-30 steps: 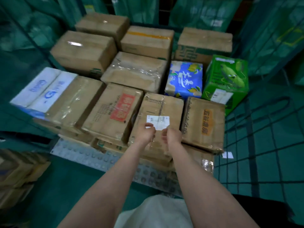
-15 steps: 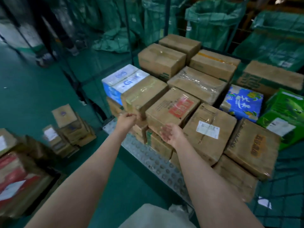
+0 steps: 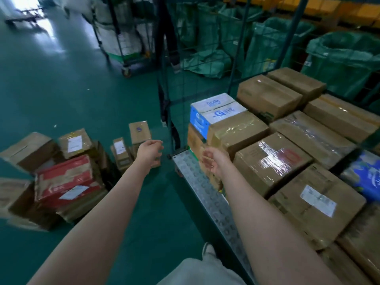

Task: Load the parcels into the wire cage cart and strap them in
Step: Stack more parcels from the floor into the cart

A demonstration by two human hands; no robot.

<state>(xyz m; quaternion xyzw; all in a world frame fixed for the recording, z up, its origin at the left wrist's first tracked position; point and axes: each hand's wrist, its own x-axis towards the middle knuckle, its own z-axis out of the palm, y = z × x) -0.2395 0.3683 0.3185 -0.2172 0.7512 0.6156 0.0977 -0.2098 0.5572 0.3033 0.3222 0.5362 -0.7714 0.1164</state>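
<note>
The wire cage cart (image 3: 207,194) stands on the right, its studded metal edge facing me, packed with several cardboard parcels (image 3: 271,159). A blue-and-white box (image 3: 213,109) sits at its near left corner. On the green floor to the left lies a pile of loose parcels: a red-and-white box (image 3: 63,182), taped brown boxes (image 3: 75,142) and small upright ones (image 3: 139,131). My left hand (image 3: 149,152) hovers over the floor between the pile and the cart, fingers loosely curled, holding nothing. My right hand (image 3: 214,162) hangs beside the cart's front corner, relaxed and empty.
Green mail sacks (image 3: 341,58) stand behind the cart's wire wall. Another wheeled cage (image 3: 125,46) with white sacks is at the back. The cart's dark corner post (image 3: 164,79) rises between the floor pile and the load. My shoe (image 3: 208,250) shows below.
My view has swung left, from the cart's load toward the floor pile. Both hands came off the labelled box in the cart and moved left, empty.
</note>
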